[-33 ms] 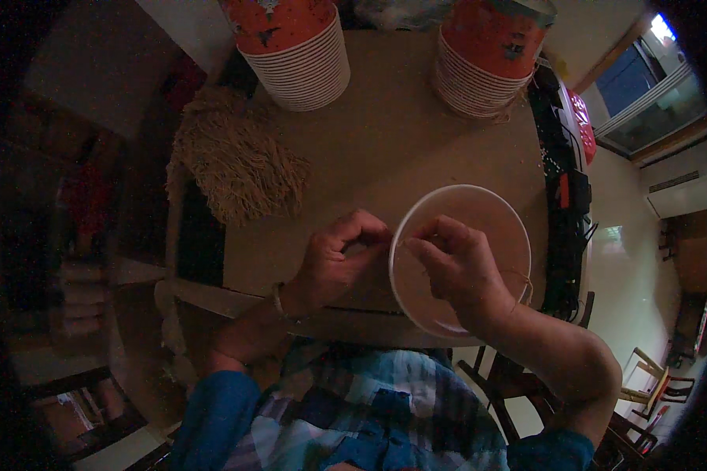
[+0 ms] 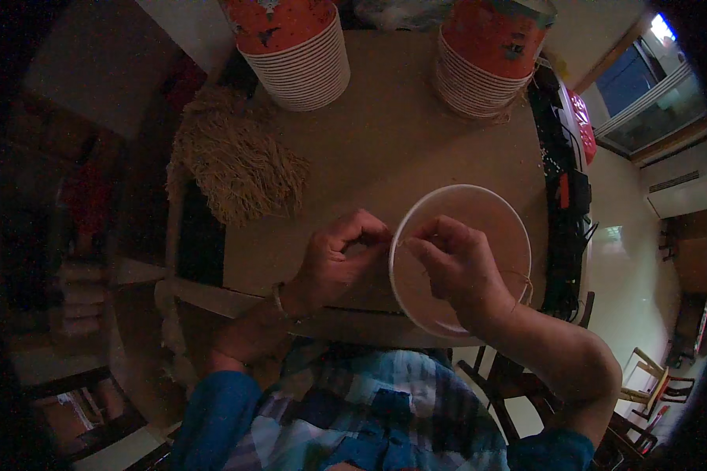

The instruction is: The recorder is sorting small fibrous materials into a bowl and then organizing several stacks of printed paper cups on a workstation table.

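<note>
Fingers of both hands (image 2: 334, 263) (image 2: 456, 271) pinching white bowl (image 2: 495, 216) rim, perhaps string, bowl stacks (image 2: 302, 59) behind

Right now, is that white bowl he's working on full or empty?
Empty: the white bowl shows only its bare pale inside; both hands pinch at its near rim.

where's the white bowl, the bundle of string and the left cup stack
white bowl (image 2: 491, 206), head view, bare far rim
bundle of string (image 2: 239, 161), head view, middle of the pile
left cup stack (image 2: 302, 67), head view, ribbed rims
</note>
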A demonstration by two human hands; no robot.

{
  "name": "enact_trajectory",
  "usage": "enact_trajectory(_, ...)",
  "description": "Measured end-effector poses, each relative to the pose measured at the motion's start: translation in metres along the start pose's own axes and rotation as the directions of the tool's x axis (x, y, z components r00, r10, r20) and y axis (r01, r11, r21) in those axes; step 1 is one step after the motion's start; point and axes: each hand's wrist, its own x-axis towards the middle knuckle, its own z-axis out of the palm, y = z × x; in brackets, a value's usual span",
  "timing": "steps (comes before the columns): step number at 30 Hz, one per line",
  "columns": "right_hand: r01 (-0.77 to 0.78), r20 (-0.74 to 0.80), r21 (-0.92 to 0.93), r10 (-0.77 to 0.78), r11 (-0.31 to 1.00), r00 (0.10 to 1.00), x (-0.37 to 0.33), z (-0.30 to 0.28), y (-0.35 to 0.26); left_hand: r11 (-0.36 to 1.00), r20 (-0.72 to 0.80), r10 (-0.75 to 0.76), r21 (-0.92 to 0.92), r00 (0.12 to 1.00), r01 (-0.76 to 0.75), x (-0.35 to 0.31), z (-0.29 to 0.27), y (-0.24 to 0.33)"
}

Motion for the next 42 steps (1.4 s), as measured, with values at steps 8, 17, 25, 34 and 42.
enact_trajectory(8, 0.003, -0.010, -0.013, -0.004, 1.000, 1.000, 0.001, 0.000, 0.003, 1.000, -0.007, 0.017, -0.020, 1.000, -0.018, -0.002, 0.001, -0.009)
enact_trajectory(17, 0.002, -0.016, 0.019, -0.001, 1.000, 1.000, 0.002, -0.001, 0.005, 0.996, -0.051, -0.052, -0.070, 0.997, 0.048, -0.001, 0.004, 0.000)
enact_trajectory(25, 0.006, -0.026, 0.037, -0.005, 0.999, 1.000, 0.003, 0.001, 0.007, 0.993, -0.015, 0.064, 0.097, 0.998, -0.062, 0.001, 0.002, -0.008)
enact_trajectory(34, -0.008, -0.034, 0.028, 0.009, 1.000, 0.999, 0.001, 0.001, 0.001, 0.999, -0.028, 0.012, -0.031, 1.000, -0.013, -0.003, 0.004, -0.007)
enact_trajectory(42, -0.042, -0.074, -0.012, 0.041, 0.999, 0.996, -0.010, -0.007, -0.012, 0.979, -0.166, -0.023, -0.204, 0.986, -0.012, -0.007, -0.005, -0.008)
